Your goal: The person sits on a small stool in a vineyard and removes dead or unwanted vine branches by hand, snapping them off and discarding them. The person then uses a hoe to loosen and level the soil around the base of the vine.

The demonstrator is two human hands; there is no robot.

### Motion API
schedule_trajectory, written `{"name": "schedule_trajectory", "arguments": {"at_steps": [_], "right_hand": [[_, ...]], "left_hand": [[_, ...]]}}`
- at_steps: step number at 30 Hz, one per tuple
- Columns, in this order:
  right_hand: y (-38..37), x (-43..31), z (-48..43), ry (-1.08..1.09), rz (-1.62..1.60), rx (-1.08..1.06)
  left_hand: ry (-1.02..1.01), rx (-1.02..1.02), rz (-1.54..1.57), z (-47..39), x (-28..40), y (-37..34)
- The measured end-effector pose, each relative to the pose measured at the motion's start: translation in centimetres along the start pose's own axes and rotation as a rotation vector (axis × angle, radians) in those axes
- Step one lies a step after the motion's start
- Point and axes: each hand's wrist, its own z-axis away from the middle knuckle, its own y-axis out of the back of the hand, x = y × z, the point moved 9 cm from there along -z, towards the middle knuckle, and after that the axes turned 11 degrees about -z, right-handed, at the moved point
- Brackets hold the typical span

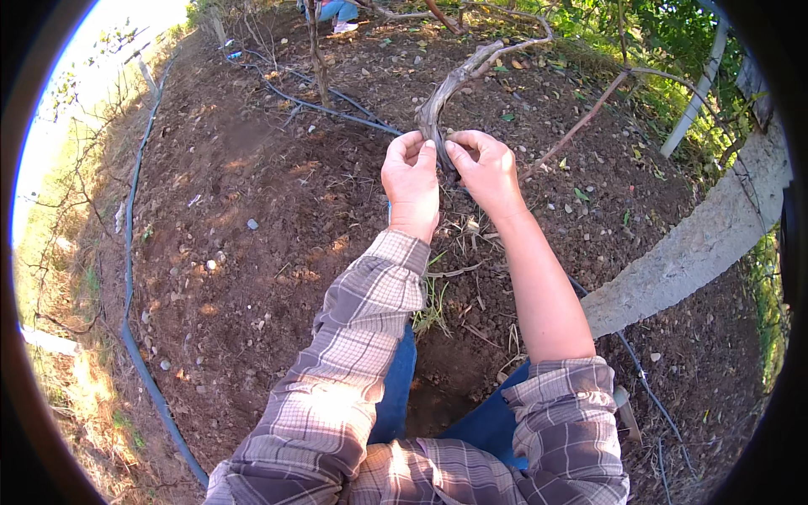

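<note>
A gnarled grapevine trunk (447,95) with grey, fibrous bark rises from the soil in front of me and bends to the upper right. My left hand (413,170) is at the left side of its lower part, thumb and fingertips pinched against the bark. On the other side, my right hand (485,165) pinches at the bark with thumb and curled fingers. Whether either hand holds a strip of bark or something thin is too small to tell. Dry straw and a tuft of green grass (434,306) lie below the hands, between my knees.
A concrete post (688,265) slants in from the right. Drip irrigation hose (131,252) runs along the left, with more pipe (315,106) behind the vine. A thin reddish cane (584,120) arches at the right. Another person (341,11) crouches at the top, beyond a thin trunk (317,57).
</note>
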Motion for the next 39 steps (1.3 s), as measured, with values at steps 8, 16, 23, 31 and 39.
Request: {"name": "schedule_trajectory", "arguments": {"at_steps": [8, 16, 23, 31, 39], "right_hand": [[-0.6, -0.4, -0.9, 0.089, 0.046, -0.072], [-1.2, -0.5, -1.4, 0.051, 0.056, -0.108], [-1.3, -1.3, -1.3, 0.113, 0.11, -0.069], [-1.0, -0.2, -1.5, 0.065, 0.008, -0.036], [-0.7, -0.2, -1.8, 0.066, 0.117, -0.023]], "left_hand": [[0.052, -0.016, 0.035, -0.2, -0.8, -0.1], [0.044, -0.081, 0.11, -0.2, -1.1, -0.7], [0.046, -0.073, 0.071, 0.2, -0.9, -0.5], [0.041, -0.132, 0.015, 0.4, -0.7, -0.9], [0.054, -0.178, -0.005, 0.8, -0.7, -1.6]]}}
